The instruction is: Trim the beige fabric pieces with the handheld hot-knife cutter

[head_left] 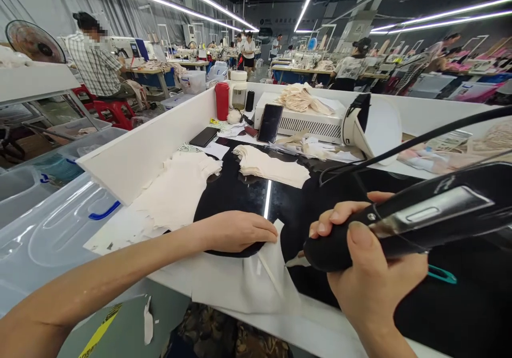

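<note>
My left hand (240,231) reaches across to the near edge of the black work surface (320,208). Its fingers are pressed together on the tip of a thin white fabric piece (272,262), which drapes over the front edge. My right hand (368,262) is wrapped round a bulky black handheld tool (400,219) with a silver panel. The tool's underside is hidden, so its exact kind cannot be made out. Beyond my left hand lie a stack of cream fabric pieces (272,166) and a larger cream pile (176,187).
A black cable (424,134) arches over the right side. Behind stand a phone (270,123), a red tumbler (222,101), a white box (304,123) with fabric on top and a tipped white container (372,126). A low white wall (152,139) borders the left, beside clear plastic bins (60,230).
</note>
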Motion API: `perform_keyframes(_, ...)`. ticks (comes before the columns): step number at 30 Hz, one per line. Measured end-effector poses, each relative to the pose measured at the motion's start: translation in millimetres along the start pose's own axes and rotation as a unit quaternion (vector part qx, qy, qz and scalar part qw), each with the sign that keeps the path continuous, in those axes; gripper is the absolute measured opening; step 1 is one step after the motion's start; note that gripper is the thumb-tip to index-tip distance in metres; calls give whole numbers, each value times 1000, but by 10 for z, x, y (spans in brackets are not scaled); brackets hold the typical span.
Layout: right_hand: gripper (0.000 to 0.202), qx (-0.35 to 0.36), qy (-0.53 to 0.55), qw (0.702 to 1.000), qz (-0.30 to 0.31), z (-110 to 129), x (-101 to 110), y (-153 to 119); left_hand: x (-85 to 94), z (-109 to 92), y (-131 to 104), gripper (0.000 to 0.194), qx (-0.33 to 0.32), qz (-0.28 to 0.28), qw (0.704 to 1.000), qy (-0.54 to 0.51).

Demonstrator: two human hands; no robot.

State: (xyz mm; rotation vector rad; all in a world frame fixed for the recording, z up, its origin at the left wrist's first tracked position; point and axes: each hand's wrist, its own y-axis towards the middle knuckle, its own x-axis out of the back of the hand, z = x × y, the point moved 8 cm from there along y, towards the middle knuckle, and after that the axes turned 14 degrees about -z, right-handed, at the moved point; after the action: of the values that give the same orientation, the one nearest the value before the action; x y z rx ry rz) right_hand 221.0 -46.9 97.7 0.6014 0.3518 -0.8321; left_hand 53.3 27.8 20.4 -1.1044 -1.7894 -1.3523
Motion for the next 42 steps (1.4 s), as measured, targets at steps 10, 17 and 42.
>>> perform_keyframes(10, 44, 12, -6, 1000, 7, -53, 11, -41, 83, -48, -49, 47, -41, 26, 998, 31)
perform_keyframes(17, 46, 4, 9, 1000, 4, -71, 1, -64, 104, -32, -76, 51, -45, 35, 998, 39)
perform_keyframes(42, 47, 1, 10, 1000, 8, -84, -32, -63, 74, -134, -75, 65, -84, 78, 988, 104)
